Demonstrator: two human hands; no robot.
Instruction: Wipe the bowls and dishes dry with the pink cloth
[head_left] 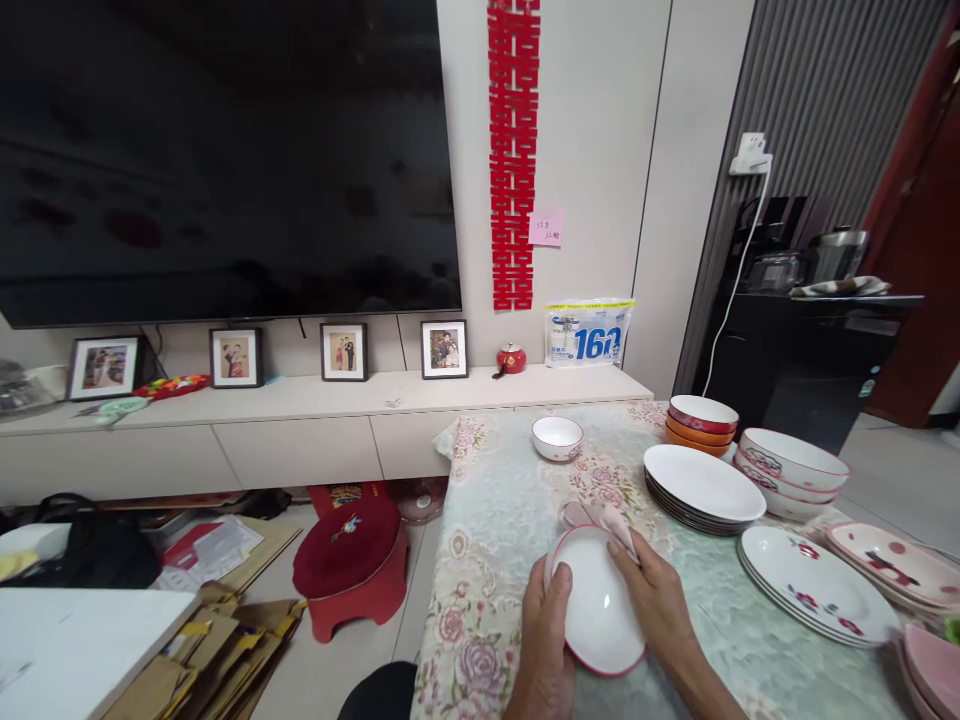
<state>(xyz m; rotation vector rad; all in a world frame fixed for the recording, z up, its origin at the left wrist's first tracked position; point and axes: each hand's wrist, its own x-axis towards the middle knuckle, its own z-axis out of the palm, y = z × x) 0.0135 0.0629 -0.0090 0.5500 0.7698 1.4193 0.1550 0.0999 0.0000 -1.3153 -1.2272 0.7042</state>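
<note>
Noted at lower centre of the frame: one red-rimmed white dish, tilted over the flowered cover of the desk. Unable to determine whether touching that cover or held above it.

Gripping at the near left edge with the left hand, thumb laid over the rim onto the white inner face, other fingers mostly hidden behind. Clasping at the upper right with the right hand, fingers drawn in on a bunched pale pink cloth pressed to the rim. Unable to confirm the hold of the hidden fingers.

Judged to be at the wiping step, with the cloth working along the upper rim. Judged to call next for steady left-hand support, a small turn of the dish beneath the cloth, and even pressure along the rim. Likely to slip, being smooth-glazed, under a slack hold.

Recorded just right of centre, apart from both hands: a small bowl. Recorded farther right: stacked white plates and, towards lower right, flowered plates.
</note>
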